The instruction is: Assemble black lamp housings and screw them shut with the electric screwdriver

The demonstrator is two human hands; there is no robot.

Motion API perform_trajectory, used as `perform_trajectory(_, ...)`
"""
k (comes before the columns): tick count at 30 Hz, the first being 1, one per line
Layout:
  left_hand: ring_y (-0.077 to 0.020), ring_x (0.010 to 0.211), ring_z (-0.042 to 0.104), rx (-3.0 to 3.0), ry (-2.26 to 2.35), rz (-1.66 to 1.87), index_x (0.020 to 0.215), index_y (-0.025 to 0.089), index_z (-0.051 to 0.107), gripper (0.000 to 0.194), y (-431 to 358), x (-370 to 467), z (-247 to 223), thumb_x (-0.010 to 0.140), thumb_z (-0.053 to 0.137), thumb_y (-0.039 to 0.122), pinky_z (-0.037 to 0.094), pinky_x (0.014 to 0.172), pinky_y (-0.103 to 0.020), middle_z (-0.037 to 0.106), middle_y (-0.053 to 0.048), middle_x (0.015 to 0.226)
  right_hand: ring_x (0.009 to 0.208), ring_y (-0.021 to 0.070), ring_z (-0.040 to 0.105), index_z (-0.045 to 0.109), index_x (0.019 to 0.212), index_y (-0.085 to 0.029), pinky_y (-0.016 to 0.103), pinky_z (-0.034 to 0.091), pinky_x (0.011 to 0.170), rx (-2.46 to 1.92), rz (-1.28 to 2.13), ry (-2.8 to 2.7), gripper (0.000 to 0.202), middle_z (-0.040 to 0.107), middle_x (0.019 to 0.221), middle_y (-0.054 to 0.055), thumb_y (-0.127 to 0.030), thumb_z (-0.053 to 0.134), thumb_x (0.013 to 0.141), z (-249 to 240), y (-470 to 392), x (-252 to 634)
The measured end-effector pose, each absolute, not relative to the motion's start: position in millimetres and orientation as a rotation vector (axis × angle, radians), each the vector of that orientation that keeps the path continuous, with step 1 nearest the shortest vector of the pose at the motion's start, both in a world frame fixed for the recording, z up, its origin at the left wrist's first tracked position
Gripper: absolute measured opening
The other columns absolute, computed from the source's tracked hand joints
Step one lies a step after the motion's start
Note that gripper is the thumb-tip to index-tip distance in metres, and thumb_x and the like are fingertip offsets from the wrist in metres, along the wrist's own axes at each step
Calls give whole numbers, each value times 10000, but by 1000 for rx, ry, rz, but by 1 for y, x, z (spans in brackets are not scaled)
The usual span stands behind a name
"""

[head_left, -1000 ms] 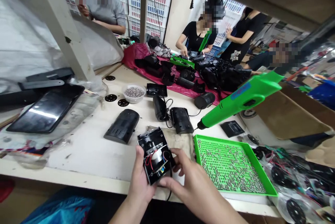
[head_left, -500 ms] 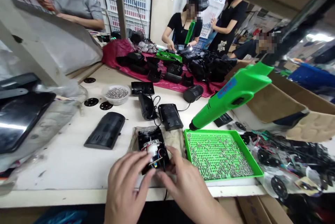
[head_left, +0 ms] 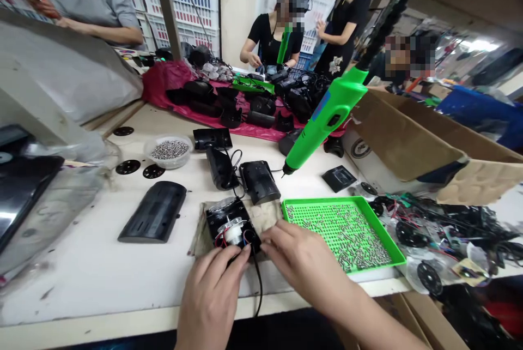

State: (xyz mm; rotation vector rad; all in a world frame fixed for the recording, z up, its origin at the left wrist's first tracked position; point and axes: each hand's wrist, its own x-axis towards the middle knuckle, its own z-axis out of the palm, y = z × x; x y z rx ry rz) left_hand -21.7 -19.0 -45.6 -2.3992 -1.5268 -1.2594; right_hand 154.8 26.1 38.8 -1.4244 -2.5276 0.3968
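An uncovered black plastic housing lies on a cloth pad near the table's front edge. Inside it sit a white motor part, a metal disc and thin coloured wires; a black cable runs off its front. My left hand is closed on the housing's front end, thumb and fingertips by the wires. At the right side, my right hand has its fingers bunched against the housing's edge; what lies under the fingertips is partly hidden. Beyond that hand is a green tray of small screws.
A green electric screwdriver hangs above the tray. Black covers and a bowl of small metal parts lie further back. Cardboard boxes and bagged wired parts crowd the right. A co-worker sits opposite.
My left thumb and fingers have drawn together at the housing's front end. My right fingers have bunched at its right edge. The view has shifted, and the hanging screwdriver has swung further back.
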Motion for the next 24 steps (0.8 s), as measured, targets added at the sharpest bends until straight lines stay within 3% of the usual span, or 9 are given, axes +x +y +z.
perform_trajectory(5, -233, 915, 614, -2373, -1533, -1259, 1168, 235, 645, 359, -19, -26, -43, 857, 526, 103, 409, 891, -365, 713, -46, 985, 832, 204, 626, 621, 1016, -174, 295, 454, 643, -1324, 205, -2634, 133, 642, 928, 58, -212, 525, 932, 45, 54, 145)
perform_trajectory(11, -220, 946, 604, -2356, -1536, -1212, 1126, 183, 653, 295, -20, -24, -40, 890, 494, 105, 425, 889, -345, 692, -54, 971, 729, 176, 574, 605, 828, -173, 292, 358, 582, -1212, 48, -2797, 114, 602, 820, 23, -236, 563, 914, 33, 74, 130)
perform_trajectory(17, -207, 988, 590, -2389, -1484, -1050, 1168, 181, 631, 343, -28, -29, -55, 899, 451, 68, 423, 933, -350, 686, -40, 1030, 680, 172, 506, 544, 762, -198, 312, 301, 582, -908, -163, -2828, 150, 576, 768, -7, -190, 612, 895, 30, 71, 137)
perform_trajectory(24, -171, 910, 630, -2298, -1364, -1085, 1114, 220, 667, 343, -30, -30, -65, 907, 430, 81, 453, 907, -329, 717, -12, 953, 700, 174, 501, 555, 802, -183, 313, 322, 624, -790, -95, -2759, 356, 612, 796, 14, -229, 285, 1028, 26, 61, 145)
